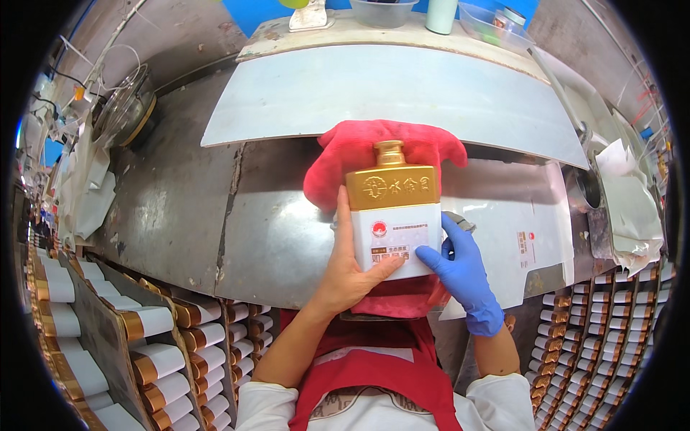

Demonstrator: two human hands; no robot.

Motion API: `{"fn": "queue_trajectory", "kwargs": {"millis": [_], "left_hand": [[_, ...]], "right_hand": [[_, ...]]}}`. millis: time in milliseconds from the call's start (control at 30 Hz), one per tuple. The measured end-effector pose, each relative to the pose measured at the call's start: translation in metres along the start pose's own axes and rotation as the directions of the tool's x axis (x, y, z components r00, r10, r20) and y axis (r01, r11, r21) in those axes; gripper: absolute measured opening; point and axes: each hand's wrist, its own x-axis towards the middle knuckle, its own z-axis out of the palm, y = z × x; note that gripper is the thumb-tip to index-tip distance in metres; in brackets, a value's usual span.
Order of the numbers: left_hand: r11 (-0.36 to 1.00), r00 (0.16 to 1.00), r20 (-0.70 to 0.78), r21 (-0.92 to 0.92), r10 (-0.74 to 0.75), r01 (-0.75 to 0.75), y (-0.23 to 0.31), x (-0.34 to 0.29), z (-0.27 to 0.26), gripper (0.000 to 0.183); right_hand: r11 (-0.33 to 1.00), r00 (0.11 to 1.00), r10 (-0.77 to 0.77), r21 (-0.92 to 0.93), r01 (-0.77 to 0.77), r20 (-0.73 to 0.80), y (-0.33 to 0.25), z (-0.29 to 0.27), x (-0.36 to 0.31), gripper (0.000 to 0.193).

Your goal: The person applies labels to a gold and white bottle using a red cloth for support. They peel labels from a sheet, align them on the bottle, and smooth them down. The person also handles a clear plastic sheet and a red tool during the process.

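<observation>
Over the front middle of the desk [273, 237], you are holding a flat-sided bottle [392, 215] with both hands, its gold neck and shoulder pointing away from you and its white lower front, bearing a red round mark and printing, facing up toward your head. Your bare left hand [352, 262] is gripping the bottle along its left side, the fingers running up the edge and the thumb lying across the lower front. Your right hand [460, 266], in a blue glove, is gripping the lower right corner, its thumb pressing on the front face and its fingers bending at the right edge. Behind and beneath the bottle, a red cloth [330, 169] is lying bunched; whether the bottle is resting on it, you are not showing clearly. Just beside the gloved fingers, a small grey item [466, 225] is protruding, its kind being unclear. To the right, a translucent sheet [492, 248] with printed marks is lying on the desk. Beyond the cloth, a pale panel [388, 86] is spanning the desk. Low on both sides, racks of white-and-gold pieces [162, 359] are standing in rows.
</observation>
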Motion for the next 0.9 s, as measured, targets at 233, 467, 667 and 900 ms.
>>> {"fn": "queue_trajectory", "kwargs": {"millis": [233, 467, 667, 900], "left_hand": [[0.997, 0.995, -0.064, -0.004, 0.082, -0.083, -0.006, 0.001, -0.008, 0.083], [0.954, 0.991, -0.051, 0.283, 0.120, -0.101, -0.008, 0.011, -0.006, 0.075], [0.970, 0.993, -0.012, 0.216, 0.114, -0.109, -0.010, 0.010, -0.012, 0.080], [0.978, 0.995, 0.058, 0.189, 0.083, -0.092, -0.009, 0.008, -0.016, 0.088]], "right_hand": [[0.983, 0.985, 0.174, 0.057, -0.174, 0.017, 0.007, -0.008, 0.002, 0.065], [0.986, 0.984, 0.166, 0.017, -0.165, -0.057, 0.008, 0.000, 0.007, 0.060], [0.996, 0.996, 0.077, -0.037, -0.079, -0.050, 0.006, 0.001, 0.005, 0.063], [0.997, 0.997, 0.074, -0.027, -0.074, 0.003, 0.004, -0.003, 0.006, 0.064]]}}
